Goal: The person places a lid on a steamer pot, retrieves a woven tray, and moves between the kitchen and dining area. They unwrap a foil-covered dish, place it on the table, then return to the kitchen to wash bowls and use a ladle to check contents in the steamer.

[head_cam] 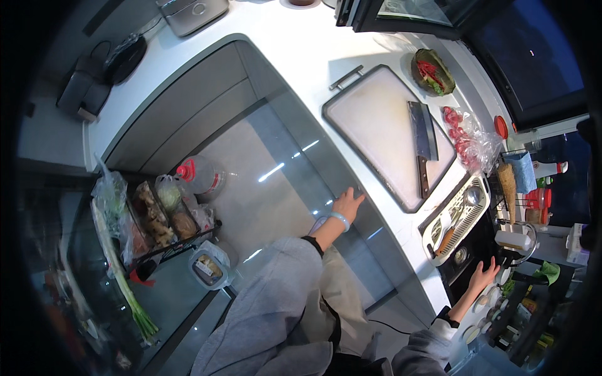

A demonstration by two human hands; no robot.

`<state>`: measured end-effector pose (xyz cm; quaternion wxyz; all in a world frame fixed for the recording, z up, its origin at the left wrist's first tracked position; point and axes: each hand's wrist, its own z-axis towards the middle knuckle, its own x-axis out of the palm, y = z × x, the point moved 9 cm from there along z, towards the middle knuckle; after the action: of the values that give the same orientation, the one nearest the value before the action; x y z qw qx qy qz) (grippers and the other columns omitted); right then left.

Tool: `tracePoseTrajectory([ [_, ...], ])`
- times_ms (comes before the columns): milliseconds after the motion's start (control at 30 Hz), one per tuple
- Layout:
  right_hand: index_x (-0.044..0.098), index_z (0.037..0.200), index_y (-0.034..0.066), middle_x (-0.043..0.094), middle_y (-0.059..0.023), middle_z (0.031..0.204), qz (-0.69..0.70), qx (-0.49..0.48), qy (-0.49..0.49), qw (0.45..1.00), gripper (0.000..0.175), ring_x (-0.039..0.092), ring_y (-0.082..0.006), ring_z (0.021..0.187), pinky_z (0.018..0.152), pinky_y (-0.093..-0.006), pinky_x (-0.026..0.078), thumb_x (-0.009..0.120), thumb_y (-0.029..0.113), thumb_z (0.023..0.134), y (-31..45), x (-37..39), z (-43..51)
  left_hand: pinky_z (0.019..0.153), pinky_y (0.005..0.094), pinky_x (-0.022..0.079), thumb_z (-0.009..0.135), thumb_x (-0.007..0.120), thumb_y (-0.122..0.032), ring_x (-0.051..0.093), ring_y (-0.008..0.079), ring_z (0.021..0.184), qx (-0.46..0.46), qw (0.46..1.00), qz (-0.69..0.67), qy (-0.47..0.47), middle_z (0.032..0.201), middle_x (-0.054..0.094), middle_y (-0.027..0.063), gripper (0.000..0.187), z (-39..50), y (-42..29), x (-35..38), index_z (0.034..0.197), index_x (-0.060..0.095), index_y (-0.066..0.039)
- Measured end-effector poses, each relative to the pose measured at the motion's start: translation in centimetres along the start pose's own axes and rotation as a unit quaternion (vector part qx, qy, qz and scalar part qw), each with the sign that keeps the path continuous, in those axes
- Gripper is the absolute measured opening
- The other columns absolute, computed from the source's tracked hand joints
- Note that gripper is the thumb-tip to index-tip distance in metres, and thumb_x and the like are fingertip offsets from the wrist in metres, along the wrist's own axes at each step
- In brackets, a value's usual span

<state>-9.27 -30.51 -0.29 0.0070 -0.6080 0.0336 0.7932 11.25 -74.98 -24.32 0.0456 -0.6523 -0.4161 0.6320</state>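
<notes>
My left hand, with a pale bangle on its wrist, is beside the front of the white counter; its fingers are apart and hold nothing. Over the far side of the black sink, my right hand is spread and empty, close to the tap. A cleaver with a wooden handle lies on a pale cutting board. Past the board are a clear plastic bag of red produce and a green bowl holding red and green food. A slotted drainer with utensils spans the sink.
An open window frame hangs over the counter. Bottles and a wire rack stand behind the sink, with small dishes to its right. On the floor side are a vegetable rack with spring onions, a large plastic bottle and a bin.
</notes>
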Motion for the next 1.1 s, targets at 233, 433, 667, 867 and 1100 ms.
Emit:
tracePoseTrajectory([
  [233, 0.046, 0.133, 0.0079, 0.024, -0.0207, 0.146, 0.237, -0.021, 0.212, 0.948, 0.047, 0.021, -0.0277, 0.137, 0.108, -0.0355, 0.018, 0.057, 0.020, 0.089, 7.4, 3.5, -0.8, 0.078, 0.0409, 0.046, 0.080, 0.060, -0.019, 0.051, 0.0278, 0.094, 0.038, 0.999, 0.005, -0.008, 0.102, 0.045, 0.0106, 0.029, 1.9, 0.9, 1.0, 0.109, 0.060, -0.020],
  [433, 0.041, 0.134, 0.0083, 0.032, -0.0143, 0.144, -0.153, 0.035, 0.173, 0.972, 0.053, 0.032, -0.0305, 0.132, 0.104, -0.0395, 0.029, 0.057, 0.029, 0.089, 8.8, 0.7, 1.1, 0.075, 0.0384, 0.043, 0.083, 0.060, -0.029, 0.048, 0.0230, 0.094, 0.053, 0.997, -0.011, -0.054, 0.097, 0.048, 0.0056, 0.026, 2.1, 1.7, 1.4, 0.108, 0.060, -0.024],
  [667, 0.045, 0.133, 0.0104, 0.035, -0.0179, 0.141, 0.198, -0.177, 0.037, 0.963, 0.045, 0.034, -0.0281, 0.130, 0.104, -0.0384, 0.029, 0.056, 0.019, 0.090, 21.8, 2.2, -12.7, 0.072, 0.0345, 0.038, 0.081, 0.060, -0.025, 0.047, 0.0205, 0.087, 0.110, 0.987, -0.072, -0.088, 0.088, 0.046, 0.0022, 0.025, -3.4, 7.7, -2.3, 0.106, 0.059, -0.026],
  [867, 0.047, 0.128, 0.0005, 0.051, -0.0106, 0.127, 0.351, -0.133, 0.229, 0.898, 0.040, 0.048, -0.0174, 0.114, 0.094, -0.0288, 0.040, 0.055, 0.008, 0.089, 32.6, 11.2, -26.5, 0.077, 0.0368, 0.035, 0.079, 0.062, -0.024, 0.047, 0.0214, 0.090, 0.101, 0.990, -0.078, -0.060, 0.095, 0.050, 0.0025, 0.025, -10.9, 19.3, -7.4, 0.103, 0.064, -0.026],
  [1100, 0.054, 0.121, 0.0002, 0.059, -0.0092, 0.113, 0.340, -0.088, 0.299, 0.888, 0.033, 0.055, -0.0144, 0.101, 0.087, -0.0270, 0.043, 0.057, 0.013, 0.090, 36.1, 29.7, -30.5, 0.076, 0.0358, 0.028, 0.075, 0.064, -0.014, 0.044, 0.0198, 0.092, 0.043, 0.997, 0.054, -0.043, 0.099, 0.050, -0.0004, 0.023, -12.4, 31.5, -16.1, 0.093, 0.069, -0.028],
])
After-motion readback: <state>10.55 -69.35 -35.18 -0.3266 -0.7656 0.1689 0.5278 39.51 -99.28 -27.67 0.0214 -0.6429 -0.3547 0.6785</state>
